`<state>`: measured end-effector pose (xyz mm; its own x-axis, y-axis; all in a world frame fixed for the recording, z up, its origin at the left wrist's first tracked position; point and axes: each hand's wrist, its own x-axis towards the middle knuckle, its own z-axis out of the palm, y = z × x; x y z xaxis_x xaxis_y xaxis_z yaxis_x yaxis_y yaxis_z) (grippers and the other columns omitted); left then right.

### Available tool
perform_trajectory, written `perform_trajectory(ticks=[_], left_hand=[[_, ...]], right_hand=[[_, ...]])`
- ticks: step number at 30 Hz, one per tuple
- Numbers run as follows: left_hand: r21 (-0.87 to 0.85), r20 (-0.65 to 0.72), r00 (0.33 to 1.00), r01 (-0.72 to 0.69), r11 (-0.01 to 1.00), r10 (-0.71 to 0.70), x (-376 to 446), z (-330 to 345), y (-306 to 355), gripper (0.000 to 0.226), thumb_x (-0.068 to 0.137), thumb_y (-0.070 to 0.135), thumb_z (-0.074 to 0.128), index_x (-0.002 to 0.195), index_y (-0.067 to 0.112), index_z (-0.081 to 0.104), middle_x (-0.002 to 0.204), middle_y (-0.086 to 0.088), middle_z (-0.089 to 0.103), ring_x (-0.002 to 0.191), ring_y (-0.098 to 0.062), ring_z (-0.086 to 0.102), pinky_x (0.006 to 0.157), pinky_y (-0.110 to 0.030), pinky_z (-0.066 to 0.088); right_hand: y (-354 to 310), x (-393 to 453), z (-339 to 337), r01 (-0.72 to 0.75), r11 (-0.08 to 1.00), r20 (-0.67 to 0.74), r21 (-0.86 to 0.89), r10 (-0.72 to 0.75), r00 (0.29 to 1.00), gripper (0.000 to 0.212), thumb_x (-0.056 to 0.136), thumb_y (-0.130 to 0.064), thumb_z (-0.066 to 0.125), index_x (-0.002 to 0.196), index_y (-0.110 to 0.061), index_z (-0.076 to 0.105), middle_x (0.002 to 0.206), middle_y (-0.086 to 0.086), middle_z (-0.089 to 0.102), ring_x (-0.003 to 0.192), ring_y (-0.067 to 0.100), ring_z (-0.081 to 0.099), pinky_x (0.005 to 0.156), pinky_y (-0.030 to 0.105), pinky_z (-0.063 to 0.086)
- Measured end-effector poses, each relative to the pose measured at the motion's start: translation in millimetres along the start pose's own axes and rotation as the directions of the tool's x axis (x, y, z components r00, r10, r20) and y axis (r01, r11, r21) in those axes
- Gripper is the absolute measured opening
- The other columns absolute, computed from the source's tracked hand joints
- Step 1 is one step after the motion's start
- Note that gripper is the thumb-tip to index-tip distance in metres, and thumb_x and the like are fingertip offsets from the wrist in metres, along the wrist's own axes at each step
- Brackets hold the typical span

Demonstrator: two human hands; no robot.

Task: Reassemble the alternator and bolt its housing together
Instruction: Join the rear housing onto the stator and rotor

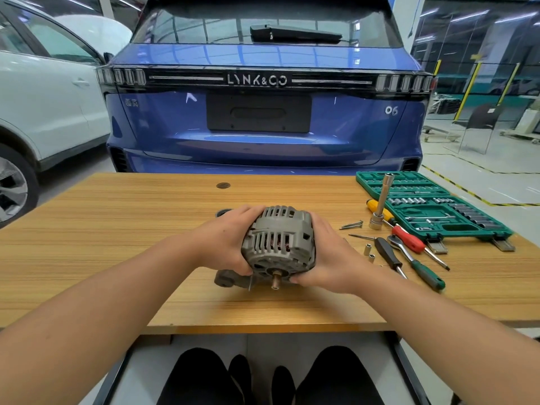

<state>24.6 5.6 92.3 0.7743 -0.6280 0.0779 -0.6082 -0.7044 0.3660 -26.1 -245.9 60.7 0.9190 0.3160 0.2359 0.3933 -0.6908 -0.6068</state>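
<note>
Grey cast alternator [279, 244] rests mid-table [117, 229], shaft end toward us, clasped between our left hand [226, 239] and right hand [328, 260]. We should squeeze its halves evenly, aligning bolt holes, before reaching for the bolts [352, 225] lying near the right hand.

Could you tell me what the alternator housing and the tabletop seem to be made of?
The grey ribbed alternator housing looks like cast metal, probably aluminium: matte, dull grey, with moulded slots. The light brown streaked tabletop looks like wood or wood-grain laminate: smooth, with straight parallel grain lines.
</note>
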Motion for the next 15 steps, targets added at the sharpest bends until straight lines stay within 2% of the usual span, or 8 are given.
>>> perform_trajectory(ticks=[3, 7, 12, 15], left_hand=[[0.138, 0.001, 0.998, -0.056, 0.989, 0.056, 1.7, -1.7, 0.8, 0.127, 0.065, 0.04, 0.091, 0.162, 0.032, 0.009, 0.15, 0.011, 0.034, 0.131, -0.013, 0.04, 0.106, -0.043, 0.05], [0.335, 0.004, 0.996, -0.089, 0.938, 0.093, 7.1, -5.2, -1.6, 0.128, 0.066, 0.049, 0.087, 0.161, 0.035, 0.002, 0.156, 0.011, 0.031, 0.132, -0.014, 0.042, 0.107, -0.042, 0.047], [0.434, -0.022, 0.979, -0.175, 0.884, 0.204, 5.2, -3.3, -5.7, 0.123, 0.07, 0.058, 0.085, 0.155, 0.044, -0.002, 0.159, 0.012, 0.025, 0.136, -0.011, 0.037, 0.106, -0.037, 0.043], [0.467, -0.046, 0.965, -0.209, 0.859, 0.26, -3.8, -0.3, -11.4, 0.12, 0.072, 0.053, 0.087, 0.155, 0.04, 0.002, 0.162, 0.005, 0.027, 0.142, -0.016, 0.037, 0.11, -0.041, 0.043]], right_hand=[[1.9, -10.5, 15.3, 0.049, 0.999, -0.138, -0.02, -0.051, 0.989, 0.118, 0.06, -0.041, 0.092, 0.154, -0.024, 0.022, 0.143, -0.015, 0.035, 0.134, 0.004, 0.034, 0.116, 0.033, 0.034], [5.4, -14.4, 28.2, 0.034, 0.998, -0.24, -0.053, -0.046, 0.97, 0.122, 0.062, -0.045, 0.092, 0.156, -0.021, 0.019, 0.152, -0.01, 0.033, 0.143, 0.009, 0.03, 0.12, 0.038, 0.032], [7.4, -27.2, 55.2, 0.0, 0.978, -0.353, -0.208, -0.075, 0.932, 0.123, 0.067, -0.05, 0.088, 0.155, -0.017, 0.009, 0.159, 0.007, 0.025, 0.148, 0.021, 0.019, 0.123, 0.033, 0.018], [2.0, -32.2, 71.5, 0.056, 0.951, -0.481, -0.304, -0.204, 0.852, 0.111, 0.067, -0.053, 0.08, 0.149, -0.012, 0.017, 0.149, 0.011, 0.031, 0.138, 0.029, 0.029, 0.114, 0.043, 0.031]])
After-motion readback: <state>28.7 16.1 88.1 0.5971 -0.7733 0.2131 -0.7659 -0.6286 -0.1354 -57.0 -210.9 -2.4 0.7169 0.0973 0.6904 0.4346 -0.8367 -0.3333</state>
